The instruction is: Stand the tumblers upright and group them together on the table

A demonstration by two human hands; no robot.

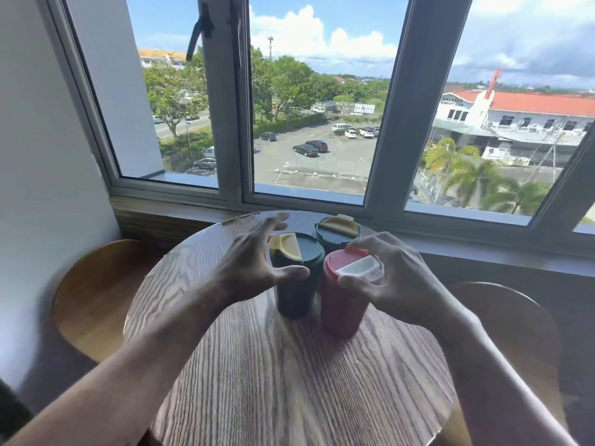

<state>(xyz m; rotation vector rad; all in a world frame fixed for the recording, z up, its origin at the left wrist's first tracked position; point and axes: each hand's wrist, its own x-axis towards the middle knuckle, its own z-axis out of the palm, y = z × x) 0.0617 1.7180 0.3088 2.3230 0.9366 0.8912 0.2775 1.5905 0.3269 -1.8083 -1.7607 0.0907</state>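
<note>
Upstairs café corner — round wooden table [289, 381], window [309, 123] overlooking car park

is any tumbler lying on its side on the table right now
No: the red tumbler and both dark green tumblers stand upright, close together on the round table.

- I can read no text, label, brand or number anywhere in my view.
- The white building with the orange roof [515, 114], seen through the window, carries a line of dark lettering high on its wall, but it is too small and blurred for me to make out.
- The tumblers show me no print on lids or sides.
</note>
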